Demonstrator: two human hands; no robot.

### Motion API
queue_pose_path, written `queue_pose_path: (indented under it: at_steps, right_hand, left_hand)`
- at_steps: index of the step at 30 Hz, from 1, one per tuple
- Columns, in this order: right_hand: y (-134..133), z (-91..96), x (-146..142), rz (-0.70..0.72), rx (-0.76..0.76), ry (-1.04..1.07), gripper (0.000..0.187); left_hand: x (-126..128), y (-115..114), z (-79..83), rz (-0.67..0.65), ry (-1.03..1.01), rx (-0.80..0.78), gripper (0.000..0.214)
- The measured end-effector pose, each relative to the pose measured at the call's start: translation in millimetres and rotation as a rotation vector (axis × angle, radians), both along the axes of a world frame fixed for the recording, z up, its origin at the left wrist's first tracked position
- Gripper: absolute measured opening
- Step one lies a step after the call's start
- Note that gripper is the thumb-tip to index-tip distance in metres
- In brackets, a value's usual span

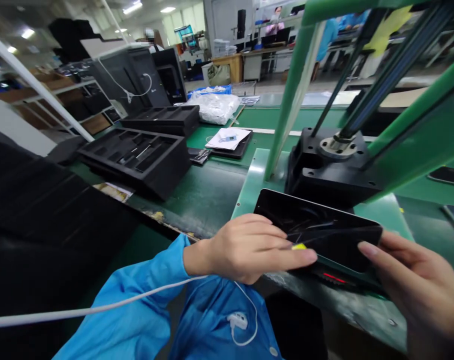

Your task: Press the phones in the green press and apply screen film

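**Tablet (pixel 319 227) clamped above the bench (pixel 208 200) edge**

The left hand (pixel 249 247) and right hand (pixel 414 285) have their grips clamped on the tablet from either side, over a green plate (pixel 384 215). A yellow tab (pixel 299 246) shows by the left fingertips. Just beyond stands a black press base (pixel 332 170) among green posts (pixel 294 90); farther left lie foam trays (pixel 133 160) and a white bag (pixel 214 107).

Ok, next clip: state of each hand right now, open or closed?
Left hand: closed, pinching a yellow tab on the black glass panel.
Right hand: closed, holding the panel's right edge.
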State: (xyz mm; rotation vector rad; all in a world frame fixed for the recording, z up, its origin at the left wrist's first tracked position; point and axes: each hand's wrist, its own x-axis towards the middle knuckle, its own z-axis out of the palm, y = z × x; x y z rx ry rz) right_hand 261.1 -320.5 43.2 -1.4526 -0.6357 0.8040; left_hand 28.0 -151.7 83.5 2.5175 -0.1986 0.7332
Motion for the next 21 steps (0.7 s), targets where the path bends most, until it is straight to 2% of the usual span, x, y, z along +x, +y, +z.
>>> queue_pose_path:
  at_steps: [3, 5, 8, 10, 13, 21]
  right_hand:
    - [0, -2.1, 0, -0.025, -0.015, 0.059, 0.034]
    - [0, -1.2, 1, -0.012, -0.021, 0.075, 0.033]
    - [0, 2.9, 1, 0.002, -0.037, 0.122, 0.034]
    - [0, 6.4, 2, 0.003, -0.046, 0.161, 0.038]
    - [-1, 11.2, 3, 0.019, -0.042, 0.187, 0.043]
    - [3, 17.3, 1, 0.080, 0.032, 0.151, 0.038]
  left_hand:
    - [10, 8, 17.1, -0.117, -0.009, -0.207, 0.046]
    - [21, 19, 17.5, -0.068, -0.036, -0.327, 0.034]
    - [43, 35, 1.1, 0.098, -0.191, -0.477, 0.014]
    - [55, 42, -13.3, 0.169, -0.280, -0.584, 0.015]
    - [65, 47, -27.3, 0.188, -0.324, -0.722, 0.021]
    - [64, 50, -27.4, 0.120, -0.242, -0.865, 0.024]
